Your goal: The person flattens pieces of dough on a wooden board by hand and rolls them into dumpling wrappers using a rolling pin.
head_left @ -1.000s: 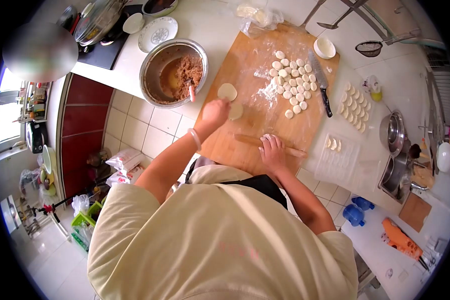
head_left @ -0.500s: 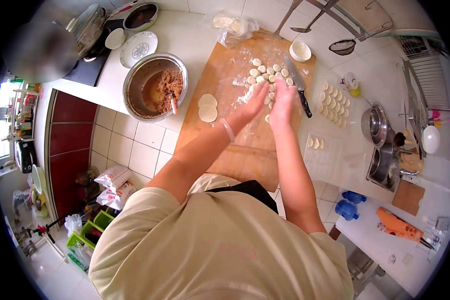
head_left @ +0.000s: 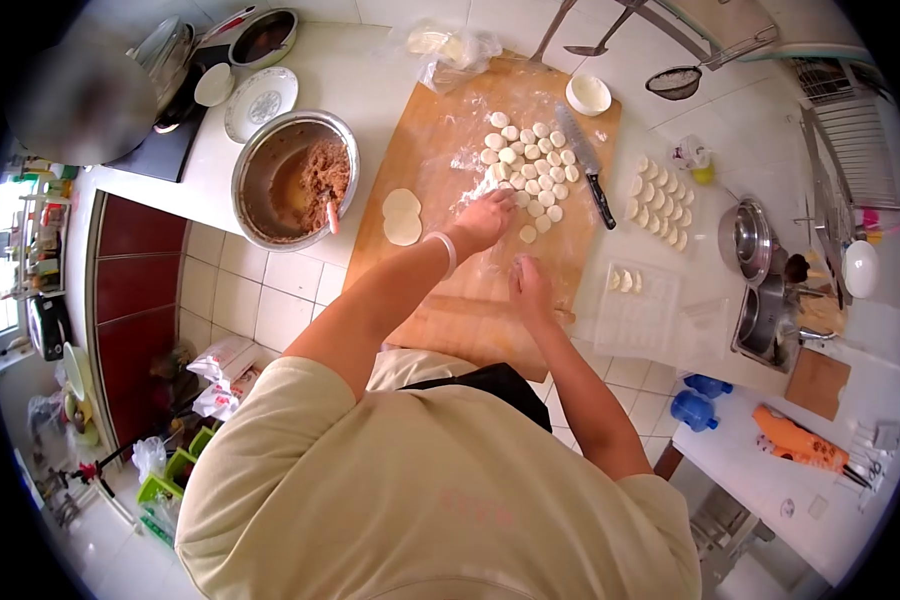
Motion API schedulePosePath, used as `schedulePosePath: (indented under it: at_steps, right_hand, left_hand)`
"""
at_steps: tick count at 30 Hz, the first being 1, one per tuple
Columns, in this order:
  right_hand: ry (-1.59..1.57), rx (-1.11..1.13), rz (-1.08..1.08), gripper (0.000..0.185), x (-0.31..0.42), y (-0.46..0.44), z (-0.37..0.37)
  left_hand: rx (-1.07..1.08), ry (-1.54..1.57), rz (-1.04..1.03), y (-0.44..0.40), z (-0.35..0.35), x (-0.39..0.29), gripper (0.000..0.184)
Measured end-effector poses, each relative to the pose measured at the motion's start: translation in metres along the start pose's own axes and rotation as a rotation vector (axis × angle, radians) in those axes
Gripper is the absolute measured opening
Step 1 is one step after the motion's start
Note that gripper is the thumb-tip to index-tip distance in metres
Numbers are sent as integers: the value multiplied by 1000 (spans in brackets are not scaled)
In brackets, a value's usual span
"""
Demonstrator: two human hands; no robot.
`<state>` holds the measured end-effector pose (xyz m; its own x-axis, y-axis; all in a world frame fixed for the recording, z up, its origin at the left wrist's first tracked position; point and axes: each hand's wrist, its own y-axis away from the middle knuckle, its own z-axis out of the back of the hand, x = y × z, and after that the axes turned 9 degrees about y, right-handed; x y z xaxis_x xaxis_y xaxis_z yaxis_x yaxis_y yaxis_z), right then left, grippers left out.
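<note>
Dough pieces [head_left: 529,171] perhaps against left hand [head_left: 485,222]

Kitchen, identified by black cooktop [head_left: 153,158], metal sink [head_left: 749,318] and red cabinets [head_left: 140,290] set beneath white counter [head_left: 360,85]; ladle [head_left: 585,50] and mesh strainer [head_left: 674,83] are hung at wall [head_left: 500,20].

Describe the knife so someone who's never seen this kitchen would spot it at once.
Find the large wooden board at picture centre, then the cluster of small dough pieces on it. Just right of them, below the small white bowl, lies the knife. Its long blade and black handle set it apart from the pale, round dough pieces and bowl.
</note>
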<state>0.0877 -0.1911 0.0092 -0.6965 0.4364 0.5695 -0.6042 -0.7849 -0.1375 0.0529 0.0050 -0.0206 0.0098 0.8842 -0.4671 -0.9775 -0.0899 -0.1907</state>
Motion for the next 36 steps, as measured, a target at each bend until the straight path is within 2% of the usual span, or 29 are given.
schedulePosePath:
  at_steps: [1,5,7,8,9,10,12,13,14,16,17,19,23,25,26,28,29,32,34,36]
  right_hand:
    - [-14,1,66,13,1,4,1]
    - [-23,83,98,17,11,18,12]
    - [75,114,276,27,14,25,13]
    - [67,119,275,27,16,29,13]
    - [116,220,411,33,19,32,14]
    - [167,316,547,39,19,35,13]
    - [200,317,546,41,14,42,4]
    - [240,312,553,43,12,42,0]
    - [239,313,552,43,11,44,-1]
    - [277,301,572,41,9,44,-2]
    - [281,299,568,41,8,45,-2]
    - [246,285,605,38,3,43,-1]
    - [232,332,489,36,-2,45,11]
    - [272,237,402,36,-8,51,9]
    - [271,235,388,36,-9,55,9]
    - [312,248,327,43,-6,49,14]
    - [308,239,332,43,-2,40,13]
    - [383,233,295,51,21,27,5]
    - [481,226,245,54,26,6,-7]
    - [526,198,255,55,17,-21,-18]
  left_hand:
    - [3,-3,1,3,1,-2,34]
    - [-85,186,11,27,2,-21,33]
    - [-91,270,17,49,3,-25,32]
    - [-65,278,-70,66,6,-25,32]
    - [-39,288,-156,81,8,-26,31]
    - [-34,287,-152,92,15,-25,31]
    - [36,349,-111,107,29,-28,30]
    - [230,274,25,97,34,-26,44]
    - [231,275,26,86,35,-33,44]
    - [28,51,-61,61,29,-43,62]
    - [29,54,-67,61,27,-44,62]
    - [193,62,-45,60,19,-46,75]
    - [74,77,4,50,15,-33,66]
    - [1,1269,559,49,27,-15,38]
    - [16,1271,557,53,29,-10,38]
    - [101,510,572,67,30,3,19]
    - [-16,331,260,84,16,11,12]
    - [121,343,319,79,23,-14,11]
    - [107,362,340,68,25,-21,14]
    - [272,430,512,51,32,-26,18]
